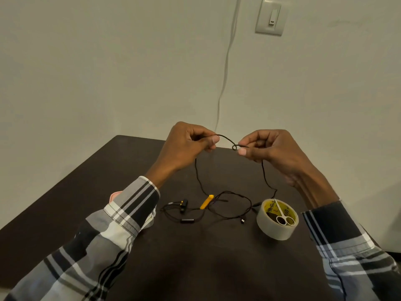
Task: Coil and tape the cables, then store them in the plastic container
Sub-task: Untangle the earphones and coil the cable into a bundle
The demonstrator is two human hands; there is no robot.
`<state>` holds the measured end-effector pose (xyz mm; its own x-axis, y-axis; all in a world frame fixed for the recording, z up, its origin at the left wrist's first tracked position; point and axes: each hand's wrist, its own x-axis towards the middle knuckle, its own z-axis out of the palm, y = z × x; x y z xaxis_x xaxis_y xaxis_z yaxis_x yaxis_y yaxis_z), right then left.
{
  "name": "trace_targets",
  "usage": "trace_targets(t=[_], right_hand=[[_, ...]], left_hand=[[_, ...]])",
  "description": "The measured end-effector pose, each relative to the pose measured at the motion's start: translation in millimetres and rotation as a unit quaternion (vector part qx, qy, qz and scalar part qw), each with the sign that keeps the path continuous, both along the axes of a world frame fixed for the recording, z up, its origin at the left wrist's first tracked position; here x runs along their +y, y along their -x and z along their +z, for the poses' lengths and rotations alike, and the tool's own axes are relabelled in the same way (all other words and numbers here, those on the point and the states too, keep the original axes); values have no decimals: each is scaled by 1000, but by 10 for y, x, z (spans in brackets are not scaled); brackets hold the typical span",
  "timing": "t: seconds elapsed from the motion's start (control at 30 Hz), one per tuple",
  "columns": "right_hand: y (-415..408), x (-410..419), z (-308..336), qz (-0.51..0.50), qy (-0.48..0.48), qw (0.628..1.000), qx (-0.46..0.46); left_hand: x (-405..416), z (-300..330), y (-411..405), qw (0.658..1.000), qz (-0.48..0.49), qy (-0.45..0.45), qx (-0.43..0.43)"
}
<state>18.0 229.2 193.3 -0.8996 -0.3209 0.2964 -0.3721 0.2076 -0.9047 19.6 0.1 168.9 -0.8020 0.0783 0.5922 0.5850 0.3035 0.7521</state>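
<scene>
Both hands, left hand (pixel 187 144) and right hand (pixel 265 148), pinch the black cable (pixel 225 139); its small loop, perhaps a kink, needs straightening before coiling evenly.

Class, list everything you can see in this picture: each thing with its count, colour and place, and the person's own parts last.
cable: one, black, held up between both hands, its ends trailing onto the table
earphones: one set, black with yellow parts, lying on the table under the hands
tape roll: one, clear with a yellow core, on the table at right
scissors: one pair, white, resting on the tape roll
table: one, dark brown
wall switch: one, white, upper right
left hand: pinches the cable
right hand: pinches the cable
</scene>
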Motion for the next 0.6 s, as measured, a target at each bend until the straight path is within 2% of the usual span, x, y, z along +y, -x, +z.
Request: trace_targets(t=[0.17, 0.3, 0.6], right_hand=[[22, 45, 6, -32, -16, 998, 50], [54, 69, 23, -51, 0, 997, 61], [45, -58, 51, -87, -39, 990, 102]], left_hand=[[-39, -19, 26, 1000, 13, -12, 3], [-87, -34, 17, 1000, 22, -18, -1], [-143, -55, 14, 1000, 14, -12, -12]])
